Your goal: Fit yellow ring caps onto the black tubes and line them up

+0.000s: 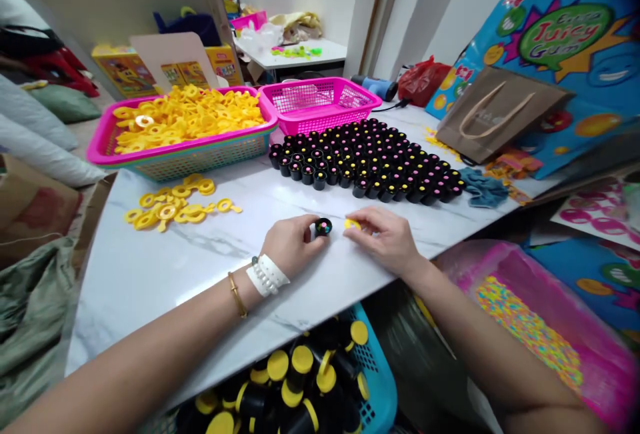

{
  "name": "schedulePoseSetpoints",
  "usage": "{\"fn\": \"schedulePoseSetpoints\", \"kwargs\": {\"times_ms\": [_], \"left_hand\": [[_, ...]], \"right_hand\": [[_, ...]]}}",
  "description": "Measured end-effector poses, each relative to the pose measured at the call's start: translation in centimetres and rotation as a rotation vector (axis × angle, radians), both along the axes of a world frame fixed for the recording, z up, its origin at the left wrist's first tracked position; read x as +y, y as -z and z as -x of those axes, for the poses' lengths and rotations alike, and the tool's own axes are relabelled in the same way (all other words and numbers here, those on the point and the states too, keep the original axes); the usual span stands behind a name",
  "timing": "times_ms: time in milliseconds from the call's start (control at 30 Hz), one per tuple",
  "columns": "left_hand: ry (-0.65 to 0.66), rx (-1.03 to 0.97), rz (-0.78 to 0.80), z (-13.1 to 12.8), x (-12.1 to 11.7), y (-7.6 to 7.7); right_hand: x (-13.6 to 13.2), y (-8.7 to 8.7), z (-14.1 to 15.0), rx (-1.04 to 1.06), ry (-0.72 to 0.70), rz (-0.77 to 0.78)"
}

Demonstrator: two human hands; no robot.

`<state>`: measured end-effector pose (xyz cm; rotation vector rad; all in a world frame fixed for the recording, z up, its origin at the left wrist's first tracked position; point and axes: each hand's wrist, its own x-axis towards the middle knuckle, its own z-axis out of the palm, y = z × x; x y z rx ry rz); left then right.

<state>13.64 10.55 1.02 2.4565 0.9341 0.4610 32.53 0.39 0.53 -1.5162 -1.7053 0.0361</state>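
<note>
A small black cap (323, 227) with coloured dots on top is held in the closed fingers of the left hand (293, 244), its lower part hidden. Just beside it, the right hand (384, 241) pinches a yellow piece (352, 224), its shape mostly covered by the fingertips. Both rest over the marble bench (150, 301). Beyond stand rows of black tubes (365, 161) and a pink basket (200, 156) of yellow rings; below, a blue crate (380, 387) is cut off by the frame.
</note>
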Motion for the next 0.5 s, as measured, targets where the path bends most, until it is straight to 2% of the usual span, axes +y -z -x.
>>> {"fn": "schedulePoseSetpoints", "kwargs": {"times_ms": [67, 200, 500], "left_hand": [[-0.001, -0.014, 0.009, -0.1, 0.0, 0.2], [0.027, -0.009, 0.026, -0.3, 0.2, 0.1], [0.024, 0.039, 0.042, -0.3, 0.2, -0.2]], "right_hand": [[1.5, -0.7, 0.0, 0.044, -0.041, -0.016], [3.2, -1.5, 1.0, -0.003, -0.159, 0.034], [3.1, -1.5, 1.4, -0.089, -0.204, 0.094]]}}
